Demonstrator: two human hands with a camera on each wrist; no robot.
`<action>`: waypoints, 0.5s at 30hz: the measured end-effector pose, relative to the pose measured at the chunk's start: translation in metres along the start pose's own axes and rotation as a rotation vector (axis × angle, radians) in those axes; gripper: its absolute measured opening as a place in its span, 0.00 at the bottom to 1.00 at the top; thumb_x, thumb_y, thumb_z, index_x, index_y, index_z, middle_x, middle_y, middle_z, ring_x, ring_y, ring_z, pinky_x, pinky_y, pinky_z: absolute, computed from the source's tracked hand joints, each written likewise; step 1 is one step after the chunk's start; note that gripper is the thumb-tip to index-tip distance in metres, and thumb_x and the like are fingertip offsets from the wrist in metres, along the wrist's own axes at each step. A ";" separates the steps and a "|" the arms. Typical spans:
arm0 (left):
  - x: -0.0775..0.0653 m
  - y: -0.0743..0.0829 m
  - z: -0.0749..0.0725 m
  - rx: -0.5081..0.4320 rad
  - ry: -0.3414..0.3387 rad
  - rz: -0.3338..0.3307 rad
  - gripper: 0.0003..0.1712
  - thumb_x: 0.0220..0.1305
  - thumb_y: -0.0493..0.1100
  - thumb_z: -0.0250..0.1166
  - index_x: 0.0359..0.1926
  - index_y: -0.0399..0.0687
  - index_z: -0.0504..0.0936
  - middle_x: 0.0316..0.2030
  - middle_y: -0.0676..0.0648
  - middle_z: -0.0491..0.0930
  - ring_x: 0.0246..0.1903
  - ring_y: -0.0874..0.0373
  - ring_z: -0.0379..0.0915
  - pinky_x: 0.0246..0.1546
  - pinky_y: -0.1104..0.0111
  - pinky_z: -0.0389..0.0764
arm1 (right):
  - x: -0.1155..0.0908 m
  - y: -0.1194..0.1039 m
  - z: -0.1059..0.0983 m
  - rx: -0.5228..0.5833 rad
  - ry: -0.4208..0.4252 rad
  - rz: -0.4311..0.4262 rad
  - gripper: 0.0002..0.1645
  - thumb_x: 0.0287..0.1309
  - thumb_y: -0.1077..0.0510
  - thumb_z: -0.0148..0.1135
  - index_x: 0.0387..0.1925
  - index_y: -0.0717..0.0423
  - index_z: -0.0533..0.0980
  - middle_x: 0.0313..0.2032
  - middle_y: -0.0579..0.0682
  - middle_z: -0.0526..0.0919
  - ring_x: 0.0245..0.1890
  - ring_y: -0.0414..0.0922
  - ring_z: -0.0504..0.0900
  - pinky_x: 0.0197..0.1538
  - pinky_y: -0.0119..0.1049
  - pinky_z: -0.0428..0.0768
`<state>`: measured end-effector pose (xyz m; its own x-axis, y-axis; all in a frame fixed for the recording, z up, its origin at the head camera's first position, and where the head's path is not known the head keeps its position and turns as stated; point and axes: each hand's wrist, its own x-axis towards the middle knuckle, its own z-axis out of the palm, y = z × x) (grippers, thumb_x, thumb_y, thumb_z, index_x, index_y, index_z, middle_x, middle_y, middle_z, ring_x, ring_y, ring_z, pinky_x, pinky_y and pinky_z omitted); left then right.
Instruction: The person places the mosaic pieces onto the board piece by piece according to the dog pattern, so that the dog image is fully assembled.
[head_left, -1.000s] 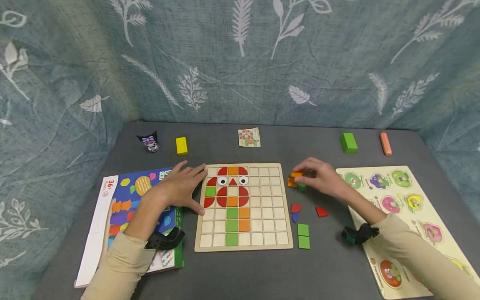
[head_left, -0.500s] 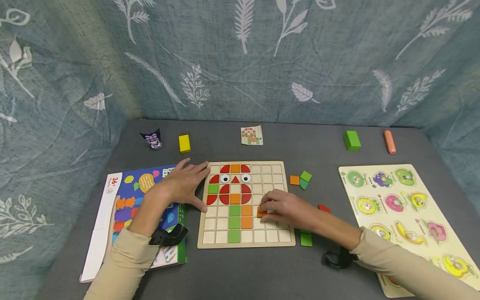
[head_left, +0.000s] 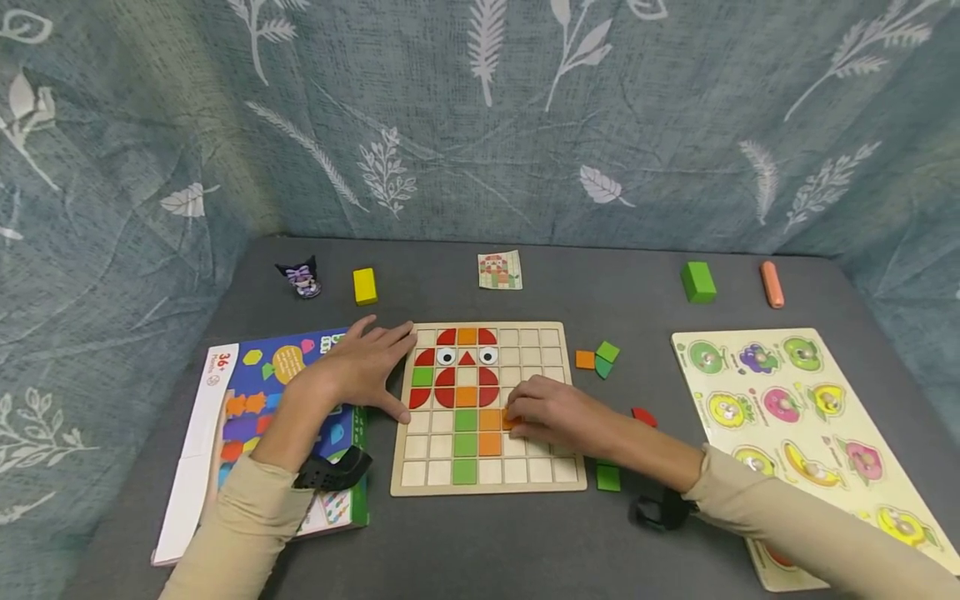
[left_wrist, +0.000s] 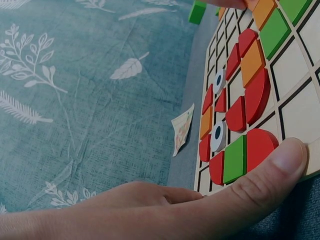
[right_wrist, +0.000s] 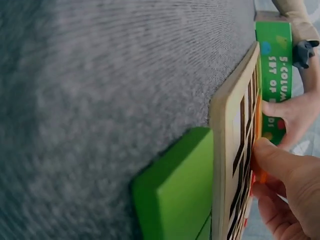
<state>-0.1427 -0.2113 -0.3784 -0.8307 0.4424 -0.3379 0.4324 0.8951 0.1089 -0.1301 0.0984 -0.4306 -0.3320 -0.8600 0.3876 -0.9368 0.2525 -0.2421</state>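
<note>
A wooden grid board (head_left: 489, 492) lies mid-table with red, orange and green tiles and two eye tiles in its cells. My left hand (head_left: 362, 372) spreads its fingers along the board's left edge. In the left wrist view its thumb (left_wrist: 277, 165) lies against the rim beside a red tile. My right hand (head_left: 558, 414) pinches an orange square tile (head_left: 508, 419) over the board, just right of two stacked orange squares (head_left: 491, 432). Its fingers cover part of that tile and several cells. In the right wrist view, thumb and fingers meet close above the board.
Right of the board lie loose tiles: an orange square (head_left: 585, 359), green pieces (head_left: 608, 352) and a red piece (head_left: 644, 416). A box (head_left: 285, 433) stands left, a fruit puzzle board (head_left: 720, 367) right. Behind are a pattern card (head_left: 499, 271), yellow block (head_left: 364, 287), green block (head_left: 699, 282) and figurine (head_left: 303, 278).
My right hand has carried the orange tile from the loose pieces leftward onto the board, then slightly further left beside the orange squares. My left hand has stayed at the board's edge.
</note>
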 end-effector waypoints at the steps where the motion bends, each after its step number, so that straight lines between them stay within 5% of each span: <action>1: 0.000 0.000 0.000 0.002 -0.001 0.000 0.66 0.43 0.72 0.71 0.73 0.38 0.56 0.74 0.36 0.53 0.72 0.39 0.54 0.74 0.42 0.40 | 0.000 0.000 0.000 -0.005 -0.007 0.005 0.09 0.53 0.56 0.71 0.36 0.54 0.83 0.39 0.46 0.83 0.41 0.41 0.79 0.46 0.29 0.82; 9: 0.001 -0.001 0.002 0.009 0.004 0.008 0.66 0.43 0.72 0.71 0.73 0.38 0.57 0.74 0.36 0.53 0.72 0.39 0.55 0.74 0.42 0.40 | -0.008 0.006 -0.007 -0.068 0.029 0.043 0.14 0.52 0.49 0.72 0.40 0.49 0.85 0.41 0.44 0.83 0.43 0.40 0.78 0.43 0.30 0.81; 15: 0.001 0.000 0.003 0.001 0.006 0.007 0.66 0.43 0.71 0.72 0.73 0.37 0.57 0.74 0.36 0.53 0.72 0.39 0.54 0.74 0.42 0.40 | -0.028 0.030 -0.022 -0.060 0.134 0.187 0.16 0.51 0.56 0.72 0.43 0.54 0.84 0.45 0.50 0.82 0.48 0.46 0.77 0.46 0.40 0.80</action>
<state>-0.1425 -0.2107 -0.3817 -0.8296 0.4492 -0.3316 0.4389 0.8918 0.1102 -0.1515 0.1394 -0.4291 -0.5081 -0.7306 0.4562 -0.8613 0.4309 -0.2693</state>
